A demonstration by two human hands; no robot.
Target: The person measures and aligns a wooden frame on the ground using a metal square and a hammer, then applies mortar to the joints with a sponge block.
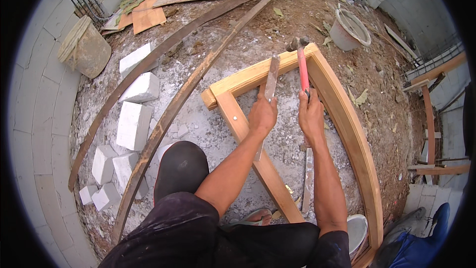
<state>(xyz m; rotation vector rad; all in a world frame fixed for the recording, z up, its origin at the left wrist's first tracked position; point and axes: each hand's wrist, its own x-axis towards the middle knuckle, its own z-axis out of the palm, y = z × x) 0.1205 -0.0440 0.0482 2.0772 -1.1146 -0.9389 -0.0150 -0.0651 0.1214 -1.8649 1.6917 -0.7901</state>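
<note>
Left hand (263, 115): fingers are closed around a flat, grey metal bar (271, 80).
Right hand (311, 116): fingers grip a red-handled, dark-headed hammer (303, 68).
Light-brown wooden frame (348, 115): lies on the brown, stony ground (391, 134), under both hands.

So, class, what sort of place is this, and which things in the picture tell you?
Most likely a building site: a pale block wall curves past bare, rubbly ground, with loose white blocks and a wooden frame lying on it.
</note>
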